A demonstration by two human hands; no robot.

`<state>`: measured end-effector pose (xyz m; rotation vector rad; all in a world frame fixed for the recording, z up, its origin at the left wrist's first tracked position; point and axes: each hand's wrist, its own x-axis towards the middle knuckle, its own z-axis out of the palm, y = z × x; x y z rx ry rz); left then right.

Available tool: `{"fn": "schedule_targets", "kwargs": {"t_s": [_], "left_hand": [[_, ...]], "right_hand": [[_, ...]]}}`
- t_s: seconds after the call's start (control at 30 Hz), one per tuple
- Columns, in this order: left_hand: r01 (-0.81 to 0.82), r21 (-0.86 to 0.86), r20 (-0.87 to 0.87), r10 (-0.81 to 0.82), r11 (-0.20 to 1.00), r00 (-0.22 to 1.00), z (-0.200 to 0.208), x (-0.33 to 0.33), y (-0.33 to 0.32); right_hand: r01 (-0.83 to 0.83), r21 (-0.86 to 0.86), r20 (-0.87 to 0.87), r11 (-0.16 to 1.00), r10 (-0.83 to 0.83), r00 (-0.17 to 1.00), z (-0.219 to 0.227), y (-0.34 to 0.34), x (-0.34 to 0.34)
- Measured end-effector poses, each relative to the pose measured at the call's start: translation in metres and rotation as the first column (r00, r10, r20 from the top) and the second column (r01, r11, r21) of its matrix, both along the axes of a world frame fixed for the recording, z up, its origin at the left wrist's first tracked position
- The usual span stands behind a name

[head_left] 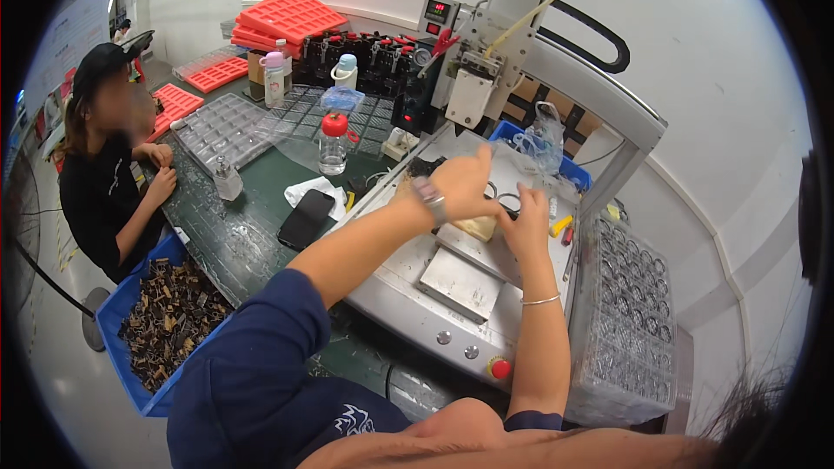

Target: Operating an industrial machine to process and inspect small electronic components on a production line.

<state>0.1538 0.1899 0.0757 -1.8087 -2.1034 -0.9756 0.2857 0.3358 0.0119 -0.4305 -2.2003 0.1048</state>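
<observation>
1. Head view shows a grey metal bench machine with a flat work plate and a red round button at its front.
2. At its right stands a clear plastic tray of small round parts.
3. Left hand reaches over the plate, forearm stretched, wrist with a watch; whether its fingers pinch something I cannot tell.
4. Right hand is raised, fingers curled together beside two small dark rings that lie on the plate between both hands.
5. I judge it is best to seat each ring flat and keep the fingers low, away from the dispensing head above.
</observation>
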Motion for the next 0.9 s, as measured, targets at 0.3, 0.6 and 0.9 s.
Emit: {"fn": "schedule_targets", "kwargs": {"t_s": [0.3, 0.6, 0.9], "left_hand": [[0.135, 0.486, -0.014, -0.147, 0.863, 0.989, -0.007, 0.022, -0.120], [0.221, 0.556, -0.117, -0.188, 0.801, 0.975, -0.004, 0.018, -0.141], [-0.081, 0.451, -0.113, 0.147, 0.889, 0.983, -0.016, -0.019, -0.188]], "right_hand": [[0.148, 0.050, 0.197, 0.988, -0.155, 0.968, -0.004, -0.042, -0.033], [0.130, 0.061, 0.222, 0.990, -0.140, 0.965, -0.007, -0.040, -0.030], [0.154, 0.022, 0.262, 0.988, -0.154, 0.953, -0.009, -0.038, -0.028]]}}
